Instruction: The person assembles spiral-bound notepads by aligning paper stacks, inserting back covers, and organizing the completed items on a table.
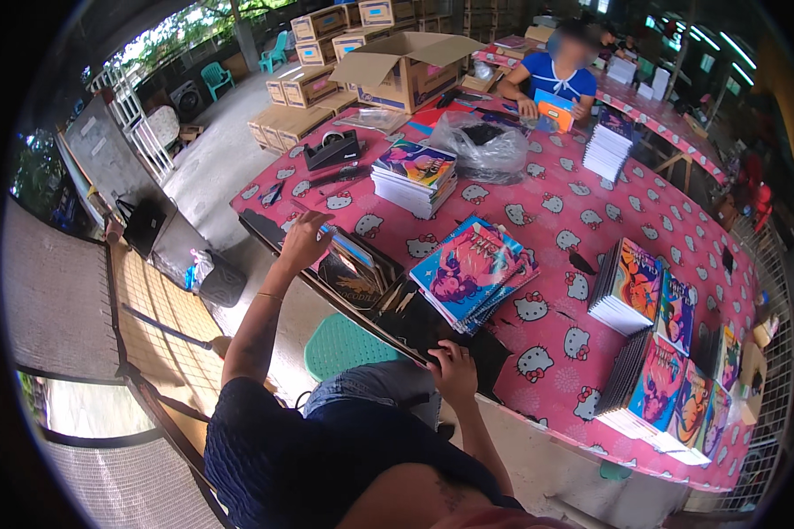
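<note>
My left hand (pixel 303 242) is at the far-left end of a dark box (pixel 351 280) with a gold design, at the table's near edge. Its fingers are bent but apart, by a few thin upright pieces with blue edges in the box. I cannot make out anything held in it. My right hand (pixel 454 374) rests on the table's near edge beside a black mat (pixel 441 322), fingers loosely spread and holding nothing. Just beyond lie overlapping spiral notebooks (pixel 469 269) with blue and pink covers. Farther off is a notebook stack (pixel 415 176).
The table (pixel 538 344) has a pink patterned cover. Notebook stacks (pixel 631 286) stand on its right side. A black tape dispenser (pixel 333 150) and clear plastic bag (pixel 478 145) are at the far side. Across sits a person (pixel 560 79) holding an orange-and-blue item. A green stool (pixel 348 348) is below.
</note>
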`<state>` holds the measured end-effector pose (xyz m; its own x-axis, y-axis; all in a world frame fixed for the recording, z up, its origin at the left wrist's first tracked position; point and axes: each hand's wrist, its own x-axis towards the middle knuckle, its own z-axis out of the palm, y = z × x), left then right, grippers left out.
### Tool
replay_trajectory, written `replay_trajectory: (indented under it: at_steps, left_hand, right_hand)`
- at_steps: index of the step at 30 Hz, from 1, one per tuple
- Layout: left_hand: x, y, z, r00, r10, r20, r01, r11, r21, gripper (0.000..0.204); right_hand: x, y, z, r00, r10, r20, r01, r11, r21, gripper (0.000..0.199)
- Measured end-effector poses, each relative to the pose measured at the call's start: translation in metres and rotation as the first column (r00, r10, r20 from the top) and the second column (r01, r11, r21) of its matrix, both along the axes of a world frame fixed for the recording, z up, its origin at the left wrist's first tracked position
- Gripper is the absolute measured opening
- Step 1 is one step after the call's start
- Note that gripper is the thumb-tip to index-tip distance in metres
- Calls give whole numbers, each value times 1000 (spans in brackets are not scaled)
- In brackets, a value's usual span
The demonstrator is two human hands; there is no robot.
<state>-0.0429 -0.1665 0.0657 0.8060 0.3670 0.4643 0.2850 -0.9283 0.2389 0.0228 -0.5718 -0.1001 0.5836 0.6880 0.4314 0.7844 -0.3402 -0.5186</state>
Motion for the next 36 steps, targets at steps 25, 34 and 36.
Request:
replay_trajectory:
  at_steps: [25,34,36]
  left_hand:
    - [52,96,-40,607,-784,129,783,618,70,32]
    - [57,88,-52,647,-753,118,730,657,190,31]
    - [57,85,-54,625,-765,156,738,644,204,31]
  right_hand:
    - [-33,52,0,793,-606,-61,601,795,-82,33]
    - [-38,56,-2,764,-644,-52,641,765,-52,39]
    - [-38,57,-4,765,-644,13,644,765,-21,39]
